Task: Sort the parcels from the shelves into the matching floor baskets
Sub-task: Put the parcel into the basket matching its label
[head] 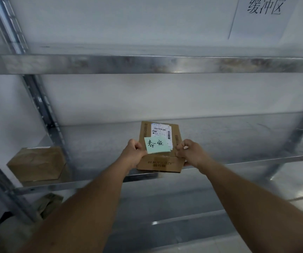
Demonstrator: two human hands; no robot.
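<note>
Galvanised metal shelf (238, 143), white wall behind. Left hand (133, 154) and right hand (189, 152) each grip a side of a flat brown cardboard parcel (148, 132) at the shelf's near edge, centre. It carries a white shipping label and a handwritten green note (156, 144). Another brown parcel (35, 163) sits well left.

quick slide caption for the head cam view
Left hand and right hand grip a cardboard parcel bearing a green note at the front edge of a metal shelf.
</note>
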